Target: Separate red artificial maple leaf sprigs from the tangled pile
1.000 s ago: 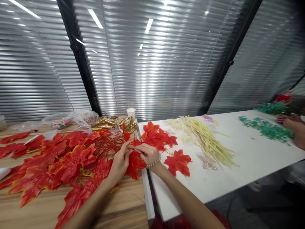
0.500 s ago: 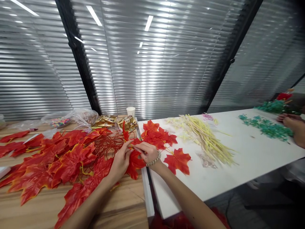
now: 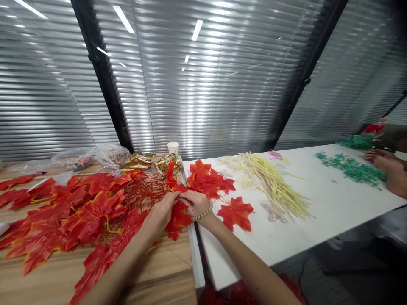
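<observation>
Both hands meet over the seam between the two tables: the left hand [image 3: 160,212] and the right hand [image 3: 194,202] pinch closed on one red leaf [image 3: 178,214], its stalk end at the fingertips and its blade hanging down toward the person, the long axis running roughly away from them; each hand is equally near it. Just left of the grip lies a heap of red leaves [image 3: 73,212] with a tangle of red stems [image 3: 144,190], too many to count; just right lie one single leaf [image 3: 235,213] and a small cluster [image 3: 208,180], and beyond those one bundle of yellow stems [image 3: 273,186]; a co-worker's hand [image 3: 389,171] rests by green sprigs [image 3: 352,168] far right.
</observation>
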Demonstrator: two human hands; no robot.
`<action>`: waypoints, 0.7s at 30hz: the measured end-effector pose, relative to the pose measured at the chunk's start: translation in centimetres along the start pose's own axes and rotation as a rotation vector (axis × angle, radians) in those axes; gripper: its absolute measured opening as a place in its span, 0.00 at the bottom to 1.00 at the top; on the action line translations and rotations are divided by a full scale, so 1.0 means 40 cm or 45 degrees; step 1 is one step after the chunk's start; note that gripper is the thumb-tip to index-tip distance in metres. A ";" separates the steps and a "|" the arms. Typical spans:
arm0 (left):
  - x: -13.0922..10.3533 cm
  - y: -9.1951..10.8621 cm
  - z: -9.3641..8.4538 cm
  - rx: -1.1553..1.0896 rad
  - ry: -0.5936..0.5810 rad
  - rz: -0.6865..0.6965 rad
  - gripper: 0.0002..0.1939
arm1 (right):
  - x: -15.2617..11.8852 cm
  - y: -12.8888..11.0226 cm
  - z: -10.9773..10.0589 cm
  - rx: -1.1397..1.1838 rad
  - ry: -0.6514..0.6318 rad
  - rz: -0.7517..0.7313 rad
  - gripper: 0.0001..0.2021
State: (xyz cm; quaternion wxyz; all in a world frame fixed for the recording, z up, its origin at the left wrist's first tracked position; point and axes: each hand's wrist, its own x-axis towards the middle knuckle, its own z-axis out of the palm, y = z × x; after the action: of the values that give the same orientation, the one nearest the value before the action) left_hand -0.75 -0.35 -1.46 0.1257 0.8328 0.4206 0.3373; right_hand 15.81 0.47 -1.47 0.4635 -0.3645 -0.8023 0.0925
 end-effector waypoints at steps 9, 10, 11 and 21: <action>0.002 0.011 -0.011 0.102 0.062 -0.005 0.19 | 0.009 -0.027 -0.013 0.124 0.020 0.065 0.09; 0.001 0.013 -0.011 0.078 0.081 -0.033 0.18 | 0.009 -0.030 -0.013 0.147 0.020 0.071 0.08; 0.001 0.015 -0.012 0.053 0.090 -0.060 0.17 | 0.009 -0.033 -0.014 0.172 0.021 0.075 0.07; 0.009 0.033 -0.036 -0.390 0.009 -0.108 0.11 | 0.015 -0.042 -0.033 0.226 -0.053 0.113 0.05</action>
State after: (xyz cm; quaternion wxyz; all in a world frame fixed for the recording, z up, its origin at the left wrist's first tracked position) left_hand -0.74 -1.00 0.40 0.2637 0.7841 0.3996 0.3950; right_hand 15.86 -0.59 0.47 0.4725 -0.3552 -0.7836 0.1913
